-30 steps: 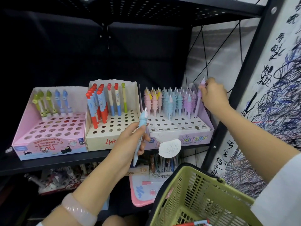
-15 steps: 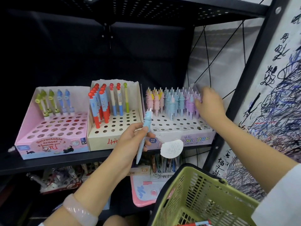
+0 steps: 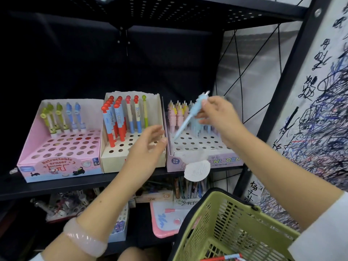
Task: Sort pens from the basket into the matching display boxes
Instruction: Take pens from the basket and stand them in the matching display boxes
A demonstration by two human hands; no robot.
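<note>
- The right hand (image 3: 214, 115) pinches a light blue pen (image 3: 190, 115) near its upper end, fingers curled round the barrel, the tip slanting down toward the holes just below the grip.
- Under that tip is the unicorn box (image 3: 203, 157), and behind the grip its back rows are packed with pastel pens of the same kind, so this looks like the right home for it.
- The front holes of that box, on the near side of the grip, are mostly unfilled; the pen is not yet seated.
- The left hand (image 3: 148, 146) hangs in front of the cream box (image 3: 131, 159), off to the side of the grip, fingers loosely spread and holding nothing.
- The pink eraser box (image 3: 60, 162), farthest from the grip, has one back row filled.
- Well below the grip, the green basket (image 3: 231, 228) shows at least one red and blue pen (image 3: 224, 258) at its bottom, so I'd judge the sorting is well under way but not finished.
</note>
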